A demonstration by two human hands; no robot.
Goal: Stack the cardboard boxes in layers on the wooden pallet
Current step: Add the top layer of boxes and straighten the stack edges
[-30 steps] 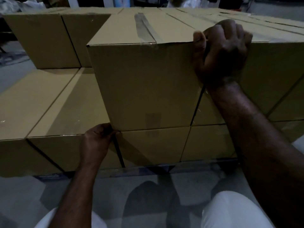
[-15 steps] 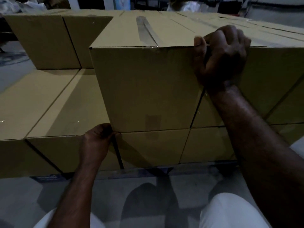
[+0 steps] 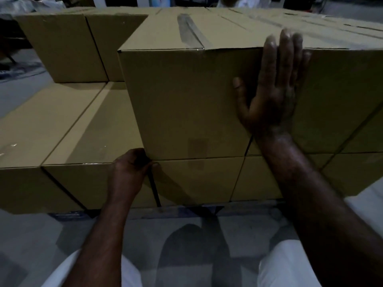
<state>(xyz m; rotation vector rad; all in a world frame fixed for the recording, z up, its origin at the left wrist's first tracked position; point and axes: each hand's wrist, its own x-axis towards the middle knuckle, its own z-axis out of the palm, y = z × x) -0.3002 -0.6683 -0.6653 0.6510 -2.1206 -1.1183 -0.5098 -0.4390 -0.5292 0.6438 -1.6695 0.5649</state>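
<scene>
1. The upper box is sitting in the second layer, directly ahead of both grips, on top of the bottom layer. The pallet is barely showing, as a dark strip under that layer.
2. The right grip is lying wide and flat against the box's front face near its right edge. Its fingertips are reaching the top edge and it is holding nothing. The left grip is curling narrowly round the box's lower left corner.
3. Pinching looks like the nearest risk. The left fingers are tucking in right where the box is meeting the layer beneath, so a shove from the right grip before they are coming clear could be trapping them.
4. Skewing is the next risk. The flat palm is pressing on one side only, so the box could be turning. That would be leaving it crooked against the neighbouring box just right of the right grip.
5. A dark gap between two bottom boxes is running just below the left grip. With the corner bearing near that gap, the cardboard there could be sagging and tilting the load.
6. Open cardboard is lying left of the left grip, with nothing bracing the box on that side. A hard sideways push could be sliding it out of line.
7. Dragging the box toward the person would be hanging it over the front edge, risking a drop onto the floor.
</scene>
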